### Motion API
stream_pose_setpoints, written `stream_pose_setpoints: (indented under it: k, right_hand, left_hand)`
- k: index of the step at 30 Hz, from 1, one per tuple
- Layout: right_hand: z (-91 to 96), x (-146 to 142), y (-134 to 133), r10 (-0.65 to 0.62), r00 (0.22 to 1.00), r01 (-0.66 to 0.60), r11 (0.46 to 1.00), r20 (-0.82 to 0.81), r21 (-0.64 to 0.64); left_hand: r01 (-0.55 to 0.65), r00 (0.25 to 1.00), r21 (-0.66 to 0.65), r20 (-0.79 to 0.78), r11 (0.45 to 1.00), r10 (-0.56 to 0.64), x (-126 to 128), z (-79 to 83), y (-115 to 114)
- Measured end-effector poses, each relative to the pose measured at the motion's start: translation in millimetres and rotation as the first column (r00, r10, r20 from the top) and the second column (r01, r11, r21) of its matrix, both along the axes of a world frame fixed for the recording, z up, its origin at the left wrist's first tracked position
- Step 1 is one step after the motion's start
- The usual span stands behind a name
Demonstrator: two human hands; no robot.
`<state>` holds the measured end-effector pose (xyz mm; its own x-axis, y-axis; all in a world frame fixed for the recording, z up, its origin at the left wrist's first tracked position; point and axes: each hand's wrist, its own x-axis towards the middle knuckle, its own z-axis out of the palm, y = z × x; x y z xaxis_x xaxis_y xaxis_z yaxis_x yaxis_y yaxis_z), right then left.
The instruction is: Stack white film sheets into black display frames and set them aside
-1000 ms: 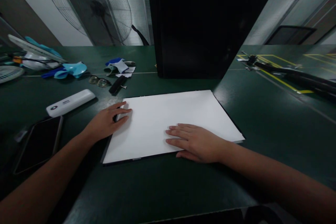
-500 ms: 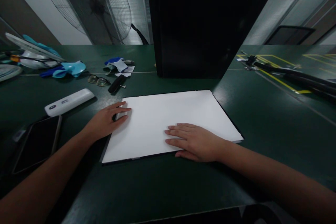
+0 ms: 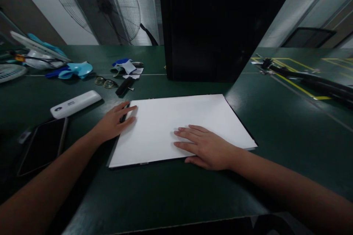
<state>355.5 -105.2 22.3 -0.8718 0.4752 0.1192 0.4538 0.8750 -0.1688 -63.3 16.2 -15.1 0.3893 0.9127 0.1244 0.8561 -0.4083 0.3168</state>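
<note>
A flat white rectangular sheet or panel with thin dark edges lies on the dark green table. At its left edge rests my left hand, fingers spread, fingertips on the white surface. My right hand lies flat on the panel near the front edge, its fingers stretched to the left and its thumb by the rim. Neither hand grips anything. Whether the white face is a separate layer over a dark backing, I cannot tell.
Behind the panel stands a large black box-like object. To the left are a white oblong device, a phone-like slab, eyeglasses, a small black item and blue gloves. Dark rods lie on the right.
The whole view has shifted slightly to the right. Both hands stay on the white panel, with the right hand's fingers spread a little wider.
</note>
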Motion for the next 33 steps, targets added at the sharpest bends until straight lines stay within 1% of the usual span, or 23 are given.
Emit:
stream_pose_setpoints:
  k: [4, 6, 8, 10, 12, 15, 18, 21, 23, 25, 29, 33]
  right_hand:
    - [-0.1, 0.0, -1.2, 0.000, 1.000, 0.002, 0.997, -0.029, 0.071]
    - [-0.5, 0.2, -2.1, 0.024, 0.997, -0.014, 0.989, -0.067, 0.145]
    - [-0.1, -0.5, -3.4, 0.070, 0.989, -0.036, 0.966, -0.127, 0.255]
    - [1.4, -2.6, -5.4, 0.135, 0.975, -0.057, 0.919, -0.178, 0.389]
    - [3.5, -6.2, -7.9, 0.213, 0.957, -0.087, 0.857, -0.196, 0.509]
    - [6.5, -11.2, -12.0, 0.324, 0.931, -0.153, 0.763, -0.167, 0.628]
    - [9.5, -12.0, -15.3, 0.355, 0.926, -0.178, 0.708, -0.127, 0.683]
    - [12.8, -8.5, -17.4, 0.340, 0.934, -0.164, 0.678, -0.108, 0.717]
    - [14.7, -5.5, -17.9, 0.341, 0.933, -0.154, 0.660, -0.111, 0.735]
    - [16.2, -2.9, -17.7, 0.356, 0.926, -0.149, 0.648, -0.124, 0.747]
    - [21.3, 0.7, -17.1, 0.378, 0.912, -0.138, 0.644, -0.157, 0.753]
    - [34.0, 6.9, -20.6, 0.346, 0.923, -0.103, 0.644, -0.168, 0.758]
  left_hand:
    - [0.020, 0.999, -0.008, -0.038, 1.000, -0.020, -1.7, -1.7, 1.4]
    - [0.018, 0.999, -0.008, -0.045, 1.000, -0.019, -1.4, -1.6, 0.9]
    - [0.015, 0.999, -0.007, -0.051, 1.000, -0.016, -0.9, -1.6, 0.1]
    - [0.012, 0.999, 0.001, -0.048, 1.000, -0.012, -0.2, -2.0, -0.4]
    - [0.011, 0.999, 0.009, -0.039, 1.000, -0.011, 0.5, -2.7, -0.5]
    - [0.009, 1.000, 0.005, -0.019, 1.000, -0.009, 2.1, -2.1, -0.6]
    - [-0.010, 0.999, -0.024, 0.035, 1.000, 0.011, 4.2, 2.5, -1.9]
    - [-0.058, 0.992, -0.072, 0.108, 0.996, 0.066, 5.6, 10.3, -4.2]
    - [-0.095, 0.987, -0.090, 0.123, 0.991, 0.106, 5.0, 15.6, -5.2]
    - [-0.105, 0.990, -0.096, 0.083, 0.990, 0.114, 3.3, 20.2, -5.1]
    - [-0.075, 0.996, -0.078, -0.058, 0.994, 0.071, -0.8, 25.5, -3.6]
    - [-0.001, 0.997, -0.032, -0.080, 0.999, -0.001, -0.8, 27.2, -6.8]
